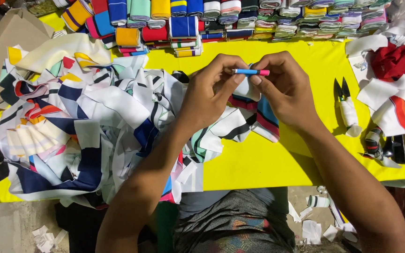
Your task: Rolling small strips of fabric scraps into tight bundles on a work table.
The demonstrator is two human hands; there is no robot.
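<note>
Both hands meet above a yellow table (pixel 254 164). My left hand (pixel 209 91) and my right hand (pixel 284 89) pinch a thin blue pen with a pink end (pixel 251 72) between their fingertips, held level. Under the fingers a piece of white cloth with dark and red stripes (pixel 249 115) hangs down onto the table; which hand grips it is hidden. A big heap of white, navy and striped cloth strips (pixel 85 126) lies left of my left forearm.
Rows of folded coloured ribbed bands (pixel 221 18) line the far edge. Black thread snips with a white wrapped handle (pixel 345 105) lie right of my right hand. More cloth scraps (pixel 394 79) pile at the right. A brown paper bag (pixel 5 51) sits far left. Scraps litter the floor.
</note>
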